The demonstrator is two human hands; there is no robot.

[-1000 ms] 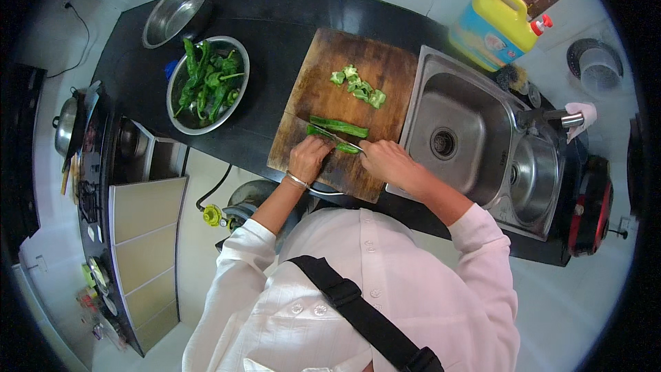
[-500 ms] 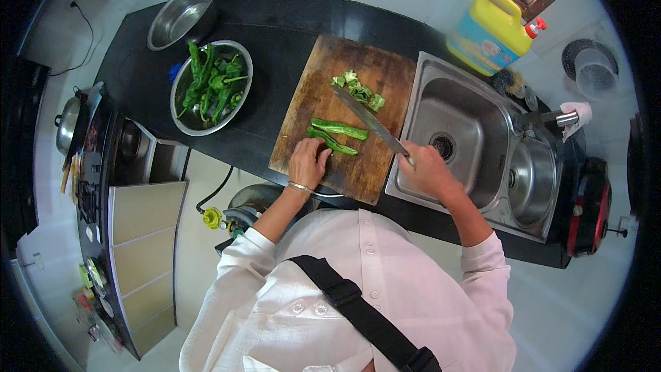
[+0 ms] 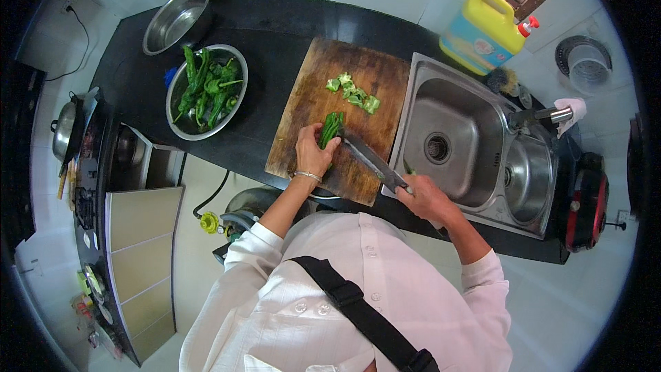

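Note:
A wooden cutting board (image 3: 313,89) lies on the black counter beside the sink. My left hand (image 3: 313,155) presses down on green peppers (image 3: 331,127) near the board's front. My right hand (image 3: 425,198) grips the handle of a knife (image 3: 368,157), whose blade points left and meets the peppers' end. A small heap of cut pepper pieces (image 3: 352,91) sits farther back on the board. A metal bowl of whole green peppers (image 3: 206,89) stands to the left of the board.
An empty steel bowl (image 3: 175,19) sits at the back left. A double steel sink (image 3: 468,145) with a tap (image 3: 540,116) is on the right, a yellow jug (image 3: 485,31) behind it. A stove with a pot (image 3: 65,131) is far left.
My right hand brought the knife back from over the sink's edge to the peppers. My left hand shifted onto the peppers and gathered them.

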